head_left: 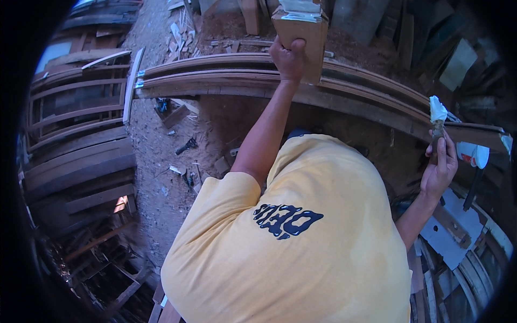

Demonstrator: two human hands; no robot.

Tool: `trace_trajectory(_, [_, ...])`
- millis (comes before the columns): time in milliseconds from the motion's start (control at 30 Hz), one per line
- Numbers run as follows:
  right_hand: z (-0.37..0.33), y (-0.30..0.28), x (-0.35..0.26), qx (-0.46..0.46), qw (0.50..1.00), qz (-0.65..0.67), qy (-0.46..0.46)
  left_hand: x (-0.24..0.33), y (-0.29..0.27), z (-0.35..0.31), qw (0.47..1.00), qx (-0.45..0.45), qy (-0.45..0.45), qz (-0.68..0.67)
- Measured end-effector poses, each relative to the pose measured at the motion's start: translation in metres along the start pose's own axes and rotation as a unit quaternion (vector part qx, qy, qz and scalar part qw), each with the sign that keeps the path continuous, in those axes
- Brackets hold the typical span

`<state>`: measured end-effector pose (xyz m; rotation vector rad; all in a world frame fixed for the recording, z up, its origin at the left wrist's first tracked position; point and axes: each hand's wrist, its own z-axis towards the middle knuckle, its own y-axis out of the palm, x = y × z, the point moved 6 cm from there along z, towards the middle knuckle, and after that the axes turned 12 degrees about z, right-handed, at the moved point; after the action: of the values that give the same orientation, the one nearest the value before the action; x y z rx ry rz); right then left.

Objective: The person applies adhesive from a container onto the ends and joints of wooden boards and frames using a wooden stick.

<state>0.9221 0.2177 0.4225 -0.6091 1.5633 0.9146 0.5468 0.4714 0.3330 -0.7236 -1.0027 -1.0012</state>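
Observation:
My left hand is closed around the edge of a brown wooden board, held upright over long wooden strips. White paste coats the board's far end. Over on the right, my right hand is closed on the brown handle of a short spreading tool; I cannot tell if it is a brush or a putty knife. A thick lump of white paste covers its tip. Close beside that hand is a white tub.
The long wooden strips run across in front of me, with white paste on their left ends. Wooden frames are stacked at the left. Scraps and a dark tool lie on the dirt floor. Panels lean at the far right.

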Motion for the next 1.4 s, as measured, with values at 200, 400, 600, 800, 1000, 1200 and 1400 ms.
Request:
trace_trajectory(200, [-0.006, -0.007, 0.003, 0.005, 1.000, -0.004, 0.011, -0.001, 0.007, 0.002, 0.999, -0.005, 0.025, 0.038])
trace_trajectory(400, [-0.014, -0.007, -0.004, -0.014, 0.999, 0.029, 0.027, 0.002, 0.003, 0.003, 0.998, 0.029, 0.048, 0.035])
trace_trajectory(600, [-0.009, -0.009, 0.006, -0.028, 0.995, 0.097, 0.014, -0.012, 0.001, 0.002, 0.999, -0.047, 0.022, 0.018])
trace_trajectory(800, [-0.015, 0.024, 0.003, -0.057, 0.976, 0.208, 0.036, -0.006, -0.018, -0.015, 0.988, -0.130, -0.034, -0.080])
trace_trajectory(1000, [-0.026, 0.066, 0.019, -0.073, 0.962, 0.259, 0.047, 0.002, -0.069, -0.043, 0.991, -0.093, -0.009, 0.095])
trace_trajectory(1200, [-0.054, 0.101, 0.079, -0.042, 0.989, 0.118, 0.075, 0.065, -0.019, -0.120, 0.798, -0.599, -0.041, 0.051])
trace_trajectory(1400, [-0.084, 0.153, 0.183, -0.003, 0.981, 0.095, 0.168, 0.002, -0.017, -0.119, 0.622, -0.757, 0.091, 0.178])
